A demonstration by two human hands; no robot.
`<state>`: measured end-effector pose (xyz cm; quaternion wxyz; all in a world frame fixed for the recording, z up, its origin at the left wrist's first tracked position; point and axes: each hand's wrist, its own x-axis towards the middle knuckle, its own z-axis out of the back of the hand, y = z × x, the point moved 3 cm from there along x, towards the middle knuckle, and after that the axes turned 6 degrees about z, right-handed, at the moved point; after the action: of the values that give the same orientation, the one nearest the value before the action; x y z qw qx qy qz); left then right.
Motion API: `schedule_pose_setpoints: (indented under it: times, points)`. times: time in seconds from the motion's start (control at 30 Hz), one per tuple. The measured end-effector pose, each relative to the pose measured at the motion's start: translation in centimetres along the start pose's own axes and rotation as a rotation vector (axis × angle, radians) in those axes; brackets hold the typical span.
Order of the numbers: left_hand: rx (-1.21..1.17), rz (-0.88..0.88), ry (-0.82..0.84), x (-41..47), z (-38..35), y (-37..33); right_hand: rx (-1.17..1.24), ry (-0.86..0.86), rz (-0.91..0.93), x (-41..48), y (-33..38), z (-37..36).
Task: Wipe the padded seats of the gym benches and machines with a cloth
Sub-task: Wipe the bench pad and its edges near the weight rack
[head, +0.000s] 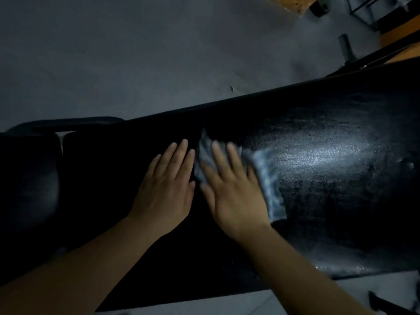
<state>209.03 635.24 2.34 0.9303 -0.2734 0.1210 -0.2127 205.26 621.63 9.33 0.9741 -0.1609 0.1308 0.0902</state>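
Head: two hands (164,189) (231,196), one cloth (269,178)

Glossy, grained black vinyl bench pad (329,155); soft striped woven cloth (270,178).

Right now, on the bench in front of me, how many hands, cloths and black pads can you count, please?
Hands: 2, the left hand and the right hand
Cloths: 1, the cloth under the right hand
Black pads: 2, the long pad and the small pad beside it
Total: 5
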Motion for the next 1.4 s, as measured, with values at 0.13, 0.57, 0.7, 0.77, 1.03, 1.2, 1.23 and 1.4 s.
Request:
schedule_pose_setpoints:
  times: [0.13,0.57,0.7,0.77,1.03,1.2,1.23,1.4]
  points:
    - [-0.007,-0.066,-0.004,-1.5,-0.6,-1.5,-0.017,0.018,0.014,-4.7,-3.5,0.4]
    - [0.033,-0.046,-0.044,-6.4,-2.5,-2.8,-0.045,-0.039,-0.067,-12.4,-3.6,-1.2]
    - [0.053,-0.009,-0.086,-7.8,-3.6,-3.7,-0.001,-0.106,-0.246,-8.6,-1.3,-1.1]
    - [0.03,-0.001,-0.101,-8.1,-3.8,-3.9,-0.003,-0.047,-0.015,-11.8,2.1,-3.0]
    - [0.057,0.002,-0.109,-8.7,-4.5,-3.8,-0.074,-0.099,-0.252,-7.7,-5.3,0.4]
    - [-0.005,-0.053,-0.147,-8.3,-4.6,-2.8,-0.057,-0.02,0.016,-8.1,1.3,-2.1]
    - [-0.015,-0.065,-0.152,-8.2,-4.5,-2.5,-0.05,0.015,0.089,-9.8,1.7,-2.4]
    - [-0.078,-0.032,-0.121,-6.0,-3.3,-1.2,-0.115,-0.057,-0.107,-4.7,-4.8,0.3]
